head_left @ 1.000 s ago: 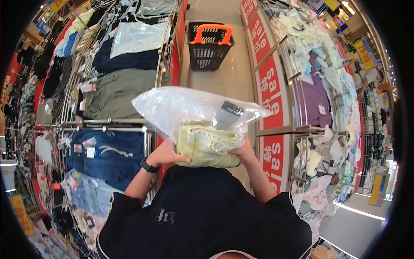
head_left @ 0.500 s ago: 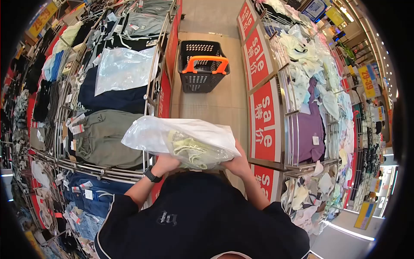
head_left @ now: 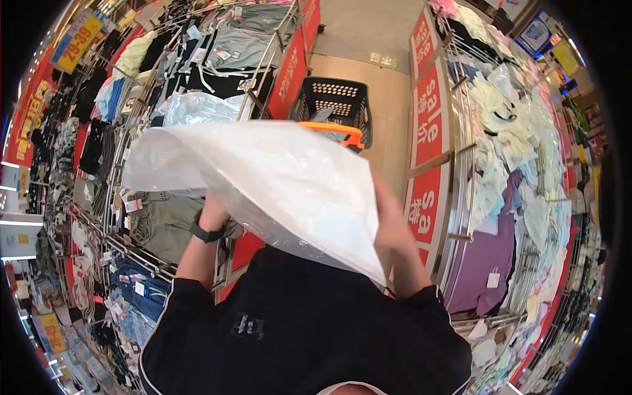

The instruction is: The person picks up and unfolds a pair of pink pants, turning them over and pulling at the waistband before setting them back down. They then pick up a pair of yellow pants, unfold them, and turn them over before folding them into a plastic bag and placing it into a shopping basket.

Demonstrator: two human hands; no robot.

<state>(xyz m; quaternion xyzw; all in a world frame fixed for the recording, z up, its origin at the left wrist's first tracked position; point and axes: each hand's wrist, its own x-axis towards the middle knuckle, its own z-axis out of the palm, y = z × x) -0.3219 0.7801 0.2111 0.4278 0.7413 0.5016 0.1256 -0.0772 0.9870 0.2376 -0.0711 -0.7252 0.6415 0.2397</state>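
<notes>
A plastic garment bag point(head_left: 296, 178), white on its upper face and see-through along its left and lower edges, is spread out in the air in front of my chest. My left hand point(head_left: 216, 209), with a dark watch on the wrist, grips it from below on the left; the fingers are hidden behind the plastic. At its right edge my right hand point(head_left: 393, 220) holds on, somewhat smeared by motion. The light yellow-green cloth inside is out of sight under the white face.
A black shopping basket point(head_left: 336, 99) with an orange handle point(head_left: 352, 136) stands on the aisle floor ahead, partly covered by the bag. Metal racks with folded trousers point(head_left: 164, 224) line the left. Right of the aisle, red sale signs point(head_left: 428, 131) front racks holding purple clothing point(head_left: 484, 270).
The bag has been raised and turned, so its white face covers the yellow-green cloth. Both hands have moved farther apart. Something now shows inside the basket, and the view has shifted.
</notes>
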